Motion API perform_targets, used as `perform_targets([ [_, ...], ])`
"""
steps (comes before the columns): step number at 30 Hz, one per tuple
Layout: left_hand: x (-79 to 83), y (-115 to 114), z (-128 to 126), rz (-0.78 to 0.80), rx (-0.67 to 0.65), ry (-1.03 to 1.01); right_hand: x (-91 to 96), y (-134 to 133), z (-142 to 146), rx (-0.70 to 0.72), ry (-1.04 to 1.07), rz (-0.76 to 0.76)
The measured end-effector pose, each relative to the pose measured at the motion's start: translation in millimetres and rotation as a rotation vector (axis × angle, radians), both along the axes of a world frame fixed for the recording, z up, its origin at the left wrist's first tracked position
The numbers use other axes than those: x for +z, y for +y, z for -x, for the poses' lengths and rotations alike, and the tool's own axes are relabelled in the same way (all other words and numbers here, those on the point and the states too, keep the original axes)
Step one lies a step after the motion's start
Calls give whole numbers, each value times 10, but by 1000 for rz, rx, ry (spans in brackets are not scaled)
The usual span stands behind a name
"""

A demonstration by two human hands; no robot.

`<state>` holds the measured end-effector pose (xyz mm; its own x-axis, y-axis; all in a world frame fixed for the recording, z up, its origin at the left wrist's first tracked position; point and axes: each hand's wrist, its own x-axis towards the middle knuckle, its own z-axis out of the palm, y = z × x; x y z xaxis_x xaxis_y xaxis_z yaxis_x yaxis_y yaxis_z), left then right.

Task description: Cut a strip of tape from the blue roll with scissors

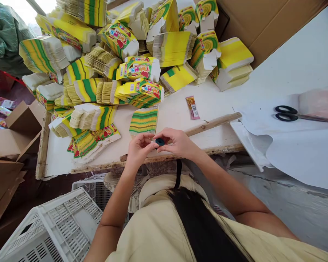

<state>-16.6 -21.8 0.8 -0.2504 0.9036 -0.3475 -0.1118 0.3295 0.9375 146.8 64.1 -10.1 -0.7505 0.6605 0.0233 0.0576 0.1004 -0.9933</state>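
Observation:
Close to the table's front edge, my left hand [140, 148] and my right hand [176, 142] meet in a pinch. Between their fingertips is a small dark blue-green round thing [160, 142] with a dimpled or holed middle; its kind I cannot make out. The fingers of both hands are closed on it. Just beyond my left hand lies a stack of flat yellow-and-green striped cartons [143, 120]. A small wrapped sachet [192, 107] rests on the table farther off to the right. Beneath my hands runs a wooden strip [213, 124], lying slantwise.
Piles of folded yellow cartons [175, 49] cover the table's back and left. Black-handled scissors [287, 113] lie on white sheeting [306, 145] at right. A white plastic crate [57, 222] stands below left, near open cardboard boxes [19, 127]. A large cardboard sheet [270, 22] rises behind.

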Motion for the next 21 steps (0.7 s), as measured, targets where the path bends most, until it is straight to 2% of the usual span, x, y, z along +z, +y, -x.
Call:
perform_targets([
  [2,-12,-6,6,4,-11,39,5,13,-16,-6,-27,-53],
  [5,-25,-25,-5,9,-18,66,-22,9,-33,1,-59,-28],
  [13,56,-76,-81,-56,33,219,-112,-64,-27,38,57,292],
  [21,142,-64,-174,-54,54,146,-86,-6,-45,89,107,285],
])
